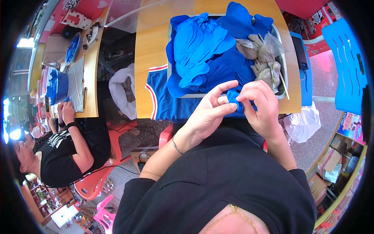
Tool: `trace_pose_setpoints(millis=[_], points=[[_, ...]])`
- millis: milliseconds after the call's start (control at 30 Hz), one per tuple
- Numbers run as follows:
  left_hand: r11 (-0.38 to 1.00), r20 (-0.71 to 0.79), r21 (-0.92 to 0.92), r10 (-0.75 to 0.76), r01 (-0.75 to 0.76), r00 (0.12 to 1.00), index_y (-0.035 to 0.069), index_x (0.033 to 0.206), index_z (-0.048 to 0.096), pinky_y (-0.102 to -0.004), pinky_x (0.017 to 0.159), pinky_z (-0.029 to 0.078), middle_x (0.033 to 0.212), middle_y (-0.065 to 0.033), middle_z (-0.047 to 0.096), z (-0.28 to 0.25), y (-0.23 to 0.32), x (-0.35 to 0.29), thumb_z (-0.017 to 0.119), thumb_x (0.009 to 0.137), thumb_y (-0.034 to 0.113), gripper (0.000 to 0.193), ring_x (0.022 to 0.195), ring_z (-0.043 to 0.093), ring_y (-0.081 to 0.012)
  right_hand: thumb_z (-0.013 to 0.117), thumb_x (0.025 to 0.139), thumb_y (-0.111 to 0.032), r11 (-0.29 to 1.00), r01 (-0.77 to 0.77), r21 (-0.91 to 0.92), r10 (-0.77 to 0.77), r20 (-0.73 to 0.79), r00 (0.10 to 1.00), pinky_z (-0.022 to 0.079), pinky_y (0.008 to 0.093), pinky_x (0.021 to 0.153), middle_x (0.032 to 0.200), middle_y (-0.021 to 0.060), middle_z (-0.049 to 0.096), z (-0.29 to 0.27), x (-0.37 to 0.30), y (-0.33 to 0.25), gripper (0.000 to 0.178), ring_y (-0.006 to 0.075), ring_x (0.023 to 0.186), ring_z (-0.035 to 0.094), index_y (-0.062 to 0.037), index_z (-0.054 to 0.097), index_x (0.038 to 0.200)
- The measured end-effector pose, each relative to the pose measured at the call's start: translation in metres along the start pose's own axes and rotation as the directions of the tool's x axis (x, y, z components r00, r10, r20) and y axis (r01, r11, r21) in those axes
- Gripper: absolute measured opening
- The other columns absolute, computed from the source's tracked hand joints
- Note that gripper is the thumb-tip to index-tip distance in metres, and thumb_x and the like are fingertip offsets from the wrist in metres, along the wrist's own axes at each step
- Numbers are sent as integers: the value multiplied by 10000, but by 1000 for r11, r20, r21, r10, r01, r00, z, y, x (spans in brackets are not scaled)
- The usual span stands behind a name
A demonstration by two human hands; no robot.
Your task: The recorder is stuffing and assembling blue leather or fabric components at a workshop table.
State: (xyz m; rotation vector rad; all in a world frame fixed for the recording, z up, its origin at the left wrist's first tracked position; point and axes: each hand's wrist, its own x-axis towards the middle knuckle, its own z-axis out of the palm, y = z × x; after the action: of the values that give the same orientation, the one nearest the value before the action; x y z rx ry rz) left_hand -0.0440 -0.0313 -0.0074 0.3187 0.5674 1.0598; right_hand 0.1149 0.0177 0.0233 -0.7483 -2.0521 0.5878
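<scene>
A small crumpled piece of blue fabric (pixel 233 100) is pinched between my two hands, just in front of a metal tray (pixel 281 91). My left hand (pixel 212 111) grips it with thumb and fingers, one finger stretched out above. From the other side my right hand (pixel 259 99) pinches the same piece. Piled in the tray are many flat blue fabric pieces (pixel 202 43) with rounded outlines. Several knotted plastic bags (pixel 267 58) with something beige inside lie at the tray's right, beside a thin stick (pixel 285 86).
A blue garment with red and white trim (pixel 156 95) lies under the tray on the wooden table (pixel 152 39). At the right edge rests a dark phone (pixel 299 52). Another person (pixel 58 156) works at a table on the left, near a blue tub (pixel 60 85).
</scene>
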Motion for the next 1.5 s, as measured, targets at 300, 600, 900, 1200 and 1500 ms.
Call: trace_pose_setpoints(millis=[300,600,900,1200,1500], points=[[976,39,-216,-19,27,999,127,1388,306,-219,766,432,794,59,525,7,-8,1,667,819,64,677,774,536,-36,640,715,75,986,-66,153,69,-14,998,463,310,619,808,88,570,4,-2,5,185,241,717,574,-40,551,830],[984,13,-53,171,-170,985,102,1373,303,-196,760,430,944,5,594,11,-5,0,615,844,14,620,860,558,-58,681,750,1,956,-153,251,174,-62,983,470,282,659,862,89,567,1,-6,0,181,198,776,573,-38,576,892],[977,11,4,213,-213,977,72,1316,357,-180,711,437,972,-17,590,9,-4,-1,614,844,6,542,865,559,-58,794,630,-102,990,-19,139,25,-46,999,463,309,644,801,64,597,2,-12,11,291,218,742,578,-64,586,830],[978,-62,44,207,-204,976,87,923,481,-153,465,323,746,32,559,-1,-7,1,656,840,52,196,570,450,2,768,575,5,988,-104,111,106,-17,994,454,310,609,743,46,597,4,-14,8,308,214,691,572,-70,581,807],[974,-44,115,202,-196,978,96,845,455,-147,375,248,696,8,548,-5,-3,3,629,873,92,176,433,365,5,794,581,-28,989,-104,107,108,-29,994,444,289,562,731,40,593,4,-15,9,324,192,645,561,-68,563,803]])
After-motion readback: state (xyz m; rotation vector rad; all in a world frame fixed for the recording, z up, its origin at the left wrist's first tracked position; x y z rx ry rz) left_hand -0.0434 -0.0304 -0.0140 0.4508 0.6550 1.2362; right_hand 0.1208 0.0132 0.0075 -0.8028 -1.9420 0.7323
